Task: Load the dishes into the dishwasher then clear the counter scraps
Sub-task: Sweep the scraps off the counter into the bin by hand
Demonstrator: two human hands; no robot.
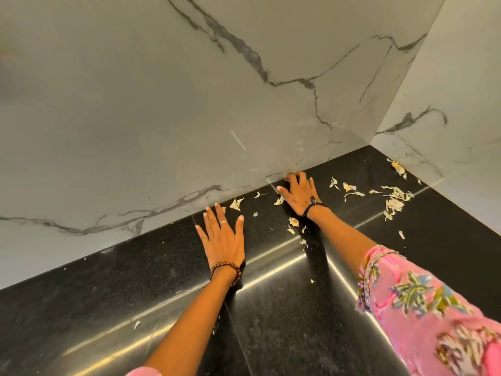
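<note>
Surface: black speckled stone surface (284, 308), glossy, streaks of light reflected across it; runs back into a corner.
Backsplash: white marble wall (151, 109) w/ grey veins behind; second marble wall (455, 99) on the right, the two meeting at the corner upper right.
Far left: one small pale scrap (137, 324) alone on the surface, near the front, well apart from the rest.
Left hand: left hand (221, 240) palm down, flat on the surface, fingers straight and spread, gripping nothing. Fingertips near the wall base. Ring on one finger; brown bead bracelet (226, 268) at the wrist.
Btwn hands: a few pale peel scraps (236, 204) close to the wall base, just beyond the left fingertips.
Right hand: right hand (299, 195) further back, palm down, fingers spread, fingertips at or touching the wall base; can't tell whether anything is under the palm. One peel bit at the thumb side. Dark cord band (314, 204) at the wrist.
Nr right forearm: more small scraps (293, 221) just left of the arm.
Sleeve: pink floral sleeve (423, 308) on the right arm, lower right.
Right of hand: scattered peel (349, 188), then a denser peel pile (394, 203) toward the right wall; a few bits (398, 167) in the corner against that wall.
</note>
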